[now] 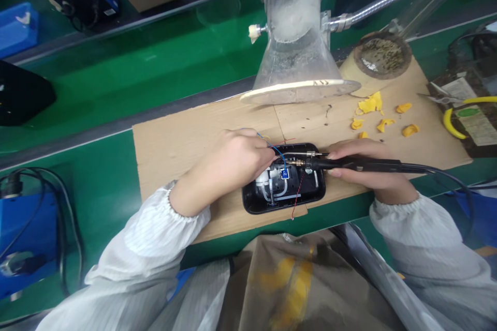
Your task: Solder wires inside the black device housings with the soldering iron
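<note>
Over the green tabletop, cardboard is laid, probably for protection. A soldering tool is gripped in the right hand, its tip held over the open black shell on the cardboard; the left hand is bunched narrow by the blue wire, its exact grip hidden. Above, a clear hood is hung, presumably for fumes; its rim marking cannot be read.

Counted: two hands, left hand and right hand; one corded black tool; one black casing; at far right, six yellow scraps; one clear hood.
</note>
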`<action>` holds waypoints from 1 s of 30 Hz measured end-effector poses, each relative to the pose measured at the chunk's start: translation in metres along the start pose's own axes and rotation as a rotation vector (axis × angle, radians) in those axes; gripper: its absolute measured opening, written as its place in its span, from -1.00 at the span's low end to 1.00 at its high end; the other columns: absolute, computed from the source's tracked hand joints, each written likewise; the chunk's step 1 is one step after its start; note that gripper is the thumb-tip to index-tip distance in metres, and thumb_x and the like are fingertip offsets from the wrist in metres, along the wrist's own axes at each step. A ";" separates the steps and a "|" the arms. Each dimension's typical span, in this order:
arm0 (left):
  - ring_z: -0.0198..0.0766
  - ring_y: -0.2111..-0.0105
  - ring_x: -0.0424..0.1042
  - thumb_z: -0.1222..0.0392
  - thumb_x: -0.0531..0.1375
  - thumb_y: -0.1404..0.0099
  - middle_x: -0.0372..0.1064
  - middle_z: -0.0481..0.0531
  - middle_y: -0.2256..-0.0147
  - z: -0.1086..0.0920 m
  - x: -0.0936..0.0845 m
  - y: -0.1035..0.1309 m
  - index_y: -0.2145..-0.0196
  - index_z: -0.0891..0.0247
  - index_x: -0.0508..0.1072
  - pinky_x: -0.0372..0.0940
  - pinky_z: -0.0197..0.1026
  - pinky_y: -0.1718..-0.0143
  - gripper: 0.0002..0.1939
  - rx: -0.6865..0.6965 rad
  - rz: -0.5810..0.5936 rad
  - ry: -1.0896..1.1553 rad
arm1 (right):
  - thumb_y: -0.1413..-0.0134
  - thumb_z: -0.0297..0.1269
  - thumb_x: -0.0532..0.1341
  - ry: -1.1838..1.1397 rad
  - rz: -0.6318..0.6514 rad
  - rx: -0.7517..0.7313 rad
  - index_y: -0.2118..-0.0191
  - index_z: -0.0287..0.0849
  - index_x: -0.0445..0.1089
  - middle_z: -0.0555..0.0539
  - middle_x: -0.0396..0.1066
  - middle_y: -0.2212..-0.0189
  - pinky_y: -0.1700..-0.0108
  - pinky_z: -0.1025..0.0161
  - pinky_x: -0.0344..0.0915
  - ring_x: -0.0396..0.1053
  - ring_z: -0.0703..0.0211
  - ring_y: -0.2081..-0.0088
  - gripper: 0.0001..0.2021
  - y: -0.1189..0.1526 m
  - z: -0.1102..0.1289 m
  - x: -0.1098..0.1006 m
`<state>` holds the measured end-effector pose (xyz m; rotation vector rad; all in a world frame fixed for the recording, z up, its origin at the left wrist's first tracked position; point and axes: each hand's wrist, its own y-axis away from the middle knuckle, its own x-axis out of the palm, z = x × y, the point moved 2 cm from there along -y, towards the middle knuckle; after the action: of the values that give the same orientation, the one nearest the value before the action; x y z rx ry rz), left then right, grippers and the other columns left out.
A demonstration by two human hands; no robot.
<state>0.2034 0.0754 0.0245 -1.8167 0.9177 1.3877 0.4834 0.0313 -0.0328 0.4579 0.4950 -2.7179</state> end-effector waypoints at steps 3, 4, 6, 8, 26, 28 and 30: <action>-0.22 0.43 0.37 0.23 0.17 -0.44 0.43 -0.02 0.49 0.000 0.001 -0.001 0.38 0.25 0.58 0.17 -0.18 0.43 -0.75 0.002 0.003 0.005 | -0.06 -0.34 0.45 -0.001 -0.007 0.014 0.06 0.13 0.56 -0.01 0.61 0.20 0.17 0.16 0.58 0.58 0.07 0.22 -0.68 -0.001 0.001 0.001; -0.23 0.43 0.37 0.23 0.17 -0.44 0.43 -0.02 0.49 0.000 0.001 -0.001 0.38 0.25 0.58 0.17 -0.18 0.42 -0.75 0.003 0.004 0.007 | -0.06 -0.34 0.45 -0.003 -0.008 0.015 0.06 0.13 0.56 0.00 0.61 0.20 0.17 0.17 0.58 0.58 0.07 0.22 -0.69 -0.001 0.002 0.001; -0.23 0.43 0.37 0.23 0.17 -0.44 0.44 -0.02 0.49 0.000 0.001 -0.001 0.38 0.25 0.58 0.18 -0.18 0.42 -0.74 0.004 0.005 0.007 | -0.06 -0.34 0.45 -0.008 -0.008 0.014 0.07 0.12 0.56 0.00 0.61 0.21 0.16 0.19 0.58 0.58 0.09 0.22 -0.69 -0.001 0.003 0.001; -0.22 0.43 0.38 0.23 0.16 -0.44 0.44 -0.02 0.48 0.001 0.001 0.000 0.38 0.25 0.58 0.18 -0.18 0.42 -0.74 0.006 0.003 0.004 | -0.06 -0.34 0.45 -0.009 -0.015 0.016 0.07 0.11 0.56 0.01 0.61 0.21 0.15 0.22 0.57 0.59 0.11 0.22 -0.69 -0.001 0.003 0.002; -0.23 0.43 0.39 0.23 0.14 -0.45 0.47 0.00 0.47 0.001 0.000 0.000 0.40 0.25 0.56 0.19 -0.19 0.41 -0.71 0.016 -0.007 0.003 | -0.02 -0.39 0.46 -0.023 -0.032 0.009 0.10 0.02 0.55 -0.01 0.61 0.22 0.15 0.28 0.54 0.58 0.15 0.22 -0.69 -0.001 0.003 0.001; -0.24 0.43 0.39 0.22 0.14 -0.46 0.46 0.00 0.48 0.001 0.000 0.000 0.41 0.26 0.56 0.19 -0.19 0.40 -0.70 0.020 -0.014 0.004 | -0.01 -0.43 0.46 -0.032 -0.039 0.012 0.11 -0.01 0.55 0.00 0.61 0.21 0.14 0.33 0.51 0.57 0.19 0.22 -0.69 -0.001 0.004 -0.001; -0.24 0.44 0.38 0.21 0.13 -0.46 0.45 -0.01 0.49 0.001 0.000 0.000 0.42 0.26 0.56 0.19 -0.19 0.40 -0.69 0.021 -0.020 0.006 | 0.00 -0.45 0.46 -0.022 -0.049 0.002 0.12 -0.02 0.56 0.00 0.61 0.23 0.14 0.36 0.49 0.57 0.21 0.23 -0.69 0.000 0.004 -0.003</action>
<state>0.2030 0.0764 0.0245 -1.8107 0.9120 1.3556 0.4853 0.0301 -0.0282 0.4208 0.5041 -2.7671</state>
